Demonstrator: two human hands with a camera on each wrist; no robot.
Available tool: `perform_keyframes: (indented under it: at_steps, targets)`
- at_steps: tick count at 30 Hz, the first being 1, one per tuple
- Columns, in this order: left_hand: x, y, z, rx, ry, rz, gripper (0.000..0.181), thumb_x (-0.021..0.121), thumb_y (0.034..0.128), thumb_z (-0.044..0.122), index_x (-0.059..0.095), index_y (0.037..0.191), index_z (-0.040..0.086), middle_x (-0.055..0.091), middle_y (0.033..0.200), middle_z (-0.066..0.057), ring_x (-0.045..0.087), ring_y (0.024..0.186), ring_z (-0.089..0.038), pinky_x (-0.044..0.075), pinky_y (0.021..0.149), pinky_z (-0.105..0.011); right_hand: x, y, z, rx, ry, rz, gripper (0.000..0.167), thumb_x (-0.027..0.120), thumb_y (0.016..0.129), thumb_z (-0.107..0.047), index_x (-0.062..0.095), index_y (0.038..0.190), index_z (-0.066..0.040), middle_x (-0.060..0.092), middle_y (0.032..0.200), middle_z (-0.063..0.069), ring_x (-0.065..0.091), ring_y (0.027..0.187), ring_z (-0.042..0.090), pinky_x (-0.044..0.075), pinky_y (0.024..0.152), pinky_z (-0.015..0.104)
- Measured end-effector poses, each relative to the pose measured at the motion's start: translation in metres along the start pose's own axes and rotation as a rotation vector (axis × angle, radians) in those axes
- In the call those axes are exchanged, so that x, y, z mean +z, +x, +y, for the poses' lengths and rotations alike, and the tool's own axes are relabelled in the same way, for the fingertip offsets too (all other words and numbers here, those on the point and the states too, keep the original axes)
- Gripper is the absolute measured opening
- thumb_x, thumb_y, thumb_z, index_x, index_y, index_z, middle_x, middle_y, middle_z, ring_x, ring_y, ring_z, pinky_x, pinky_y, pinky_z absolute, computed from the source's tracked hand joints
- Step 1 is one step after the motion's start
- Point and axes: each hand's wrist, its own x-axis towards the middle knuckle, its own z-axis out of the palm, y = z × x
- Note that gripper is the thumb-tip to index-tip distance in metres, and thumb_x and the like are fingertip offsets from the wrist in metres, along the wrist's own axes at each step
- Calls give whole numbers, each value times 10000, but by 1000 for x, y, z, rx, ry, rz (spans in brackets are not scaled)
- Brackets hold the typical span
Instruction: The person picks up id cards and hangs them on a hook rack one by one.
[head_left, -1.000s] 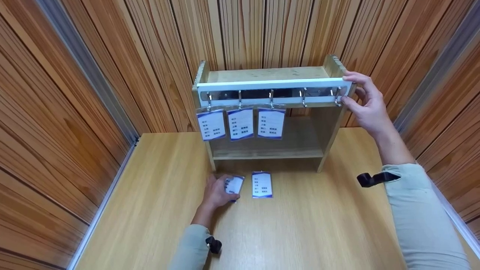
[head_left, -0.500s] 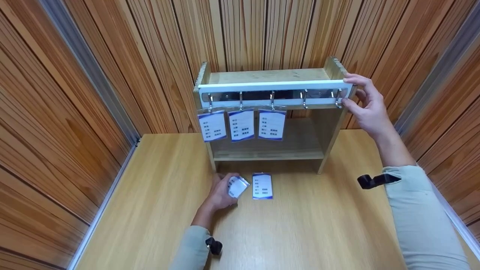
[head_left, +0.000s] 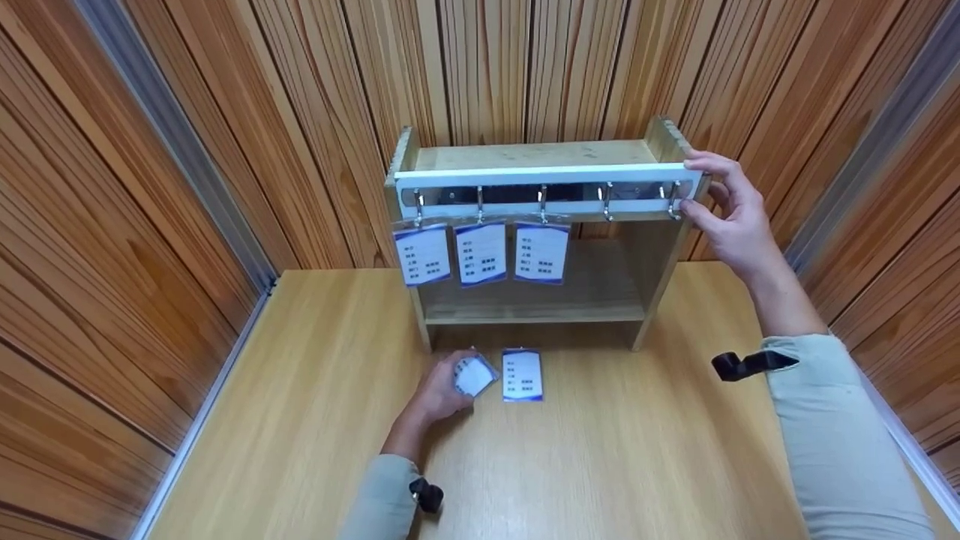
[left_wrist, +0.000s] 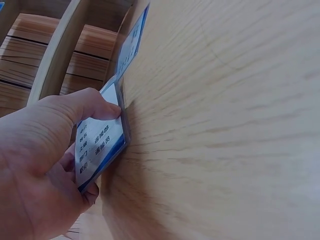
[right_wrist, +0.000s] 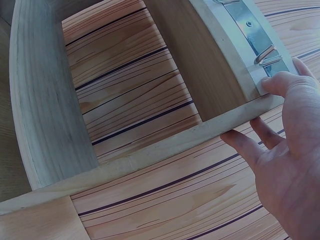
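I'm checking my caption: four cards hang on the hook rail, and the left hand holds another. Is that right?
Not quite: the head view shows three cards hanging on the hook rail, not four. The left hand does hold another card.

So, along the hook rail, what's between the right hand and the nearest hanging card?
Two hooks, both without cards, lie between the right hand and the nearest hanging card; the head view shows this.

Hanging cards (head_left: 481, 255): three
Held card (head_left: 474, 377): one
Flat card (head_left: 522, 375): one
Hooks (head_left: 543, 204): I count five
Rail (head_left: 574, 193): one
Rack (head_left: 540, 154): one
Hands (head_left: 739, 216): two
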Motion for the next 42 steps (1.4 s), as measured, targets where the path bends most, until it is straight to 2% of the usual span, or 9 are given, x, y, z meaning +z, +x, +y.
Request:
perform_keyframes:
  at_steps: [4,11,20,27,32,37,42]
  targets:
    - [-2,-1,0,18,0,2,775,862,917,-21,582,1610,181,566,1591,-215,595,1395,-415,514,1224,-664,1,0,1,-3,0,0,488,648,1087,18,585,1561,-80,501,1719,-10,419,1580,135,368,1299,418]
    - [-8,0,4,42,-13,15,751,863,919,-15,599,1591,193,584,1549,-197,595,1339,-394,534,1192,-642,1,0,1,-10,14,2,486,645,1082,36,586,1554,-61,510,1713,-16,421,1584,133,356,1300,398]
    - [-13,1,7,23,-28,37,698,850,956,20,609,1576,230,578,1571,-180,585,1397,-396,506,1228,-657,0,-1,-1,19,-8,4,492,645,1091,15,584,1568,-87,491,1733,-15,415,1589,143,389,1297,443]
    - [-15,2,11,29,-44,57,675,867,958,58,621,1554,258,589,1575,-154,563,1433,-385,489,1239,-664,1,0,-1,2,7,8,490,649,1083,27,587,1559,-70,506,1721,-14,411,1584,133,354,1332,431]
    - [-15,0,12,42,-83,76,653,861,967,58,623,1539,265,606,1568,-148,555,1460,-389,472,1258,-670,2,-1,-1,7,10,3,484,643,1091,15,585,1563,-78,496,1731,-3,405,1595,141,366,1319,428]
    - [-14,-2,13,51,-127,87,622,836,982,38,642,1523,276,620,1577,-138,562,1459,-385,466,1261,-660,2,-4,-2,24,-7,3,482,643,1098,-2,581,1568,-86,488,1736,-19,425,1576,143,449,1241,368]
    - [-14,-3,17,99,-174,85,607,815,983,16,657,1510,271,631,1557,-127,578,1409,-369,497,1215,-631,1,-2,-3,10,1,4,474,643,1094,14,581,1558,-58,506,1722,-26,447,1561,153,450,1215,361]
